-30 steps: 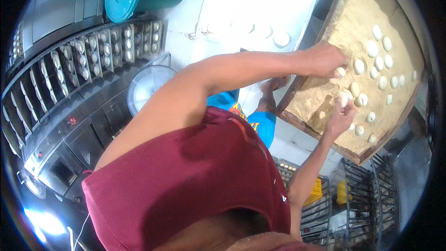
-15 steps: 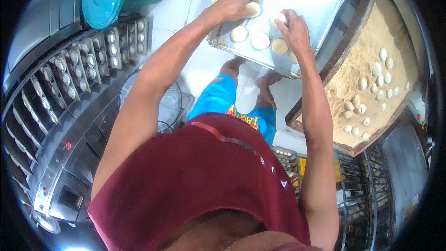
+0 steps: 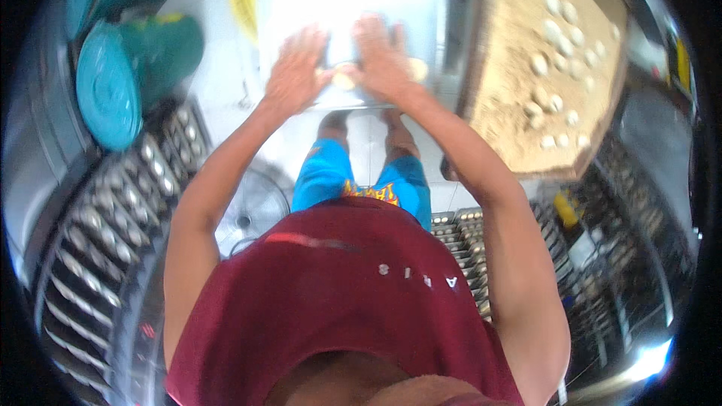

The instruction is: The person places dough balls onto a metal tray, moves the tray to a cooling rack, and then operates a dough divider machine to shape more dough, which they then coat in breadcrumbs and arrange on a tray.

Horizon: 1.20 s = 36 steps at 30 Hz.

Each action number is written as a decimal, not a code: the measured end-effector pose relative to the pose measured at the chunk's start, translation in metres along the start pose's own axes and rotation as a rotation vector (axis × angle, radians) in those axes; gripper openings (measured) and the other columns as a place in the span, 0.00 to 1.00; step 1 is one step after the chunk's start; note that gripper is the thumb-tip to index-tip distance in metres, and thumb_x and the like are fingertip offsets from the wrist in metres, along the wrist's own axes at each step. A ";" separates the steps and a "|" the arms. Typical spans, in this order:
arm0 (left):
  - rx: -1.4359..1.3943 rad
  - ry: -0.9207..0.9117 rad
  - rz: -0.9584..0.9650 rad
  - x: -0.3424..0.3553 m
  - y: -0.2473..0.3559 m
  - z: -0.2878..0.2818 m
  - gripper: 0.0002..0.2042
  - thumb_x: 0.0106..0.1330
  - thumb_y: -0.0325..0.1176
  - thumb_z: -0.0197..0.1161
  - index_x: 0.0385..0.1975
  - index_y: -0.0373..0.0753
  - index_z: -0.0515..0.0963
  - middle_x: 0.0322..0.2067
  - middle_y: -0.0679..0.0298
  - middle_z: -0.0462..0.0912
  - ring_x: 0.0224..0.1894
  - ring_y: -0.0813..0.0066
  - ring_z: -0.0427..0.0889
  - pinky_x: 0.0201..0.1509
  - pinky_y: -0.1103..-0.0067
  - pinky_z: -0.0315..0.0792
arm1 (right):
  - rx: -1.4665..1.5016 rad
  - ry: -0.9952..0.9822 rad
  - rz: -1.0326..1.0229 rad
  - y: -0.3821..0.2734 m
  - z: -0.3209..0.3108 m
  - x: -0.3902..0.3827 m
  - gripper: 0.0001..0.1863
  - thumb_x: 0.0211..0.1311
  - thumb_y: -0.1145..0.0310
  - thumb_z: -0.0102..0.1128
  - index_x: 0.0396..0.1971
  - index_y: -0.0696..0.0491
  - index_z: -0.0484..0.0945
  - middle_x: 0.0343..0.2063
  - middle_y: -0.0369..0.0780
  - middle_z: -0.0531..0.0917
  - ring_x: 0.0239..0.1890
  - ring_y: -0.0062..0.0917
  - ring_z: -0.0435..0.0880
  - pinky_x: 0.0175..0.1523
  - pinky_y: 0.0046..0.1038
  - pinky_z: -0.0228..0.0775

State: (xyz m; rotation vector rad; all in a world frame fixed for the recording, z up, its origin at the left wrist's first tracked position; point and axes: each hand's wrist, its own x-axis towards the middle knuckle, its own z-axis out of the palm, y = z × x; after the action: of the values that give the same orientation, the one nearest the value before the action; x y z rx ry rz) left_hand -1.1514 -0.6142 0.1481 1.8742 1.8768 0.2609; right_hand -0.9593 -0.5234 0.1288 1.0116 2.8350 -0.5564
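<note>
Both hands lie flat, fingers spread, side by side on a pale metal tray (image 3: 301,0) — the left hand (image 3: 295,69) and right hand (image 3: 381,56) each press down over small pale dough pieces (image 3: 344,77) near the tray's front edge, gripping nothing. To the right, well apart, a wooden tray (image 3: 519,128) of sandy crumbs holds more dough balls (image 3: 560,19). Teal bins (image 3: 113,83) stand at the left.
</note>
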 end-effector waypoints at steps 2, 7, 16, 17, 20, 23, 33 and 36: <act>0.043 -0.043 0.006 0.001 0.005 -0.009 0.37 0.64 0.43 0.64 0.69 0.32 0.58 0.69 0.44 0.59 0.73 0.46 0.55 0.74 0.55 0.49 | 0.052 0.046 -0.006 0.003 0.001 -0.001 0.45 0.65 0.42 0.52 0.71 0.60 0.57 0.72 0.51 0.57 0.77 0.42 0.47 0.75 0.58 0.33; 0.103 0.039 0.005 0.009 0.026 -0.005 0.35 0.65 0.41 0.62 0.69 0.34 0.58 0.69 0.46 0.60 0.73 0.45 0.54 0.74 0.49 0.46 | 0.261 0.148 0.141 0.026 -0.059 -0.041 0.39 0.64 0.50 0.59 0.68 0.59 0.62 0.70 0.50 0.61 0.75 0.42 0.52 0.76 0.53 0.37; -0.241 0.355 0.542 0.196 0.231 0.020 0.25 0.64 0.31 0.64 0.62 0.41 0.70 0.62 0.56 0.73 0.67 0.53 0.67 0.71 0.61 0.60 | 0.023 0.468 0.535 0.232 -0.100 -0.157 0.26 0.65 0.69 0.55 0.62 0.61 0.66 0.62 0.55 0.69 0.66 0.49 0.65 0.73 0.45 0.52; -0.295 0.340 0.592 0.219 0.259 0.023 0.25 0.64 0.30 0.63 0.63 0.41 0.70 0.61 0.58 0.74 0.67 0.55 0.68 0.72 0.62 0.61 | 0.028 0.459 0.522 0.234 -0.091 -0.160 0.27 0.65 0.69 0.54 0.62 0.62 0.65 0.63 0.55 0.67 0.67 0.50 0.63 0.73 0.46 0.51; -0.069 0.290 0.646 0.277 0.304 0.048 0.26 0.64 0.29 0.63 0.63 0.42 0.70 0.62 0.59 0.73 0.67 0.56 0.67 0.71 0.63 0.63 | -0.029 0.350 0.506 0.226 -0.075 -0.165 0.26 0.67 0.69 0.52 0.63 0.63 0.64 0.65 0.56 0.65 0.70 0.49 0.60 0.75 0.46 0.47; 0.121 0.162 0.664 0.292 0.312 0.055 0.27 0.62 0.29 0.64 0.63 0.42 0.70 0.63 0.58 0.72 0.67 0.55 0.67 0.70 0.63 0.64 | 0.013 0.216 0.496 0.207 -0.089 -0.171 0.26 0.67 0.68 0.53 0.62 0.61 0.66 0.65 0.54 0.65 0.70 0.47 0.60 0.74 0.48 0.48; -0.134 -0.018 0.443 0.273 0.285 0.029 0.18 0.57 0.22 0.67 0.49 0.39 0.79 0.51 0.56 0.79 0.56 0.56 0.77 0.58 0.66 0.77 | 0.062 0.457 0.299 0.235 -0.090 -0.188 0.25 0.63 0.65 0.61 0.60 0.54 0.70 0.60 0.43 0.72 0.61 0.39 0.69 0.70 0.47 0.56; -0.081 0.145 0.801 0.257 0.265 0.052 0.13 0.59 0.24 0.67 0.44 0.39 0.81 0.48 0.59 0.81 0.53 0.59 0.78 0.57 0.66 0.77 | 0.064 0.463 0.307 0.232 -0.090 -0.187 0.26 0.61 0.66 0.62 0.59 0.53 0.71 0.59 0.42 0.73 0.61 0.39 0.70 0.69 0.46 0.57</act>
State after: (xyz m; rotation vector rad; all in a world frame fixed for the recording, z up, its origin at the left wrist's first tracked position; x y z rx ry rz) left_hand -0.8801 -0.3591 0.1736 2.5096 1.0715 0.7276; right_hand -0.6641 -0.4364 0.1770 1.7494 2.9482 -0.4276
